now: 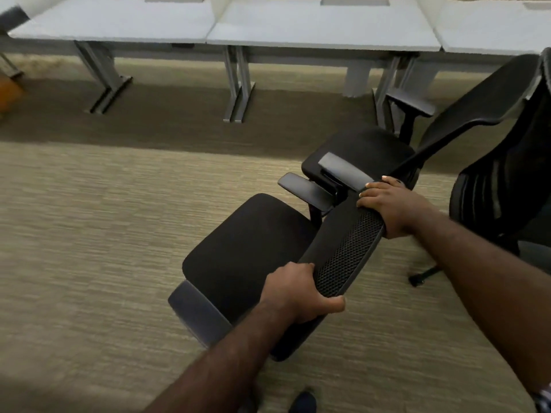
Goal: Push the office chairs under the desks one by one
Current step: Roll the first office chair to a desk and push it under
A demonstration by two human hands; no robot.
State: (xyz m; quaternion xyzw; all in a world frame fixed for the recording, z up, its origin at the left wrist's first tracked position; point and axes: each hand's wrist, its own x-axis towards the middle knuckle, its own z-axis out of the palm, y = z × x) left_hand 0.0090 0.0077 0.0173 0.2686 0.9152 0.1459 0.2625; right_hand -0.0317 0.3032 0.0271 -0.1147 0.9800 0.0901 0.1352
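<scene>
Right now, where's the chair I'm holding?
In the head view the held chair sits centre-right on the carpet, short of the desks, its armrest beside a second chair to its right.

Ribbed beige carpet (89, 234) covers the floor, with a dark shoe tip (302, 402) at the bottom edge.

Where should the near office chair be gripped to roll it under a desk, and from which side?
Grip the top edge of the backrest from behind, as now: left hand and right hand wrap its two ends. That rim is a long, narrow bar, and the seat faces the desks, so a two-handed hold there likely steers best. The armrest sits off to one side.
</scene>
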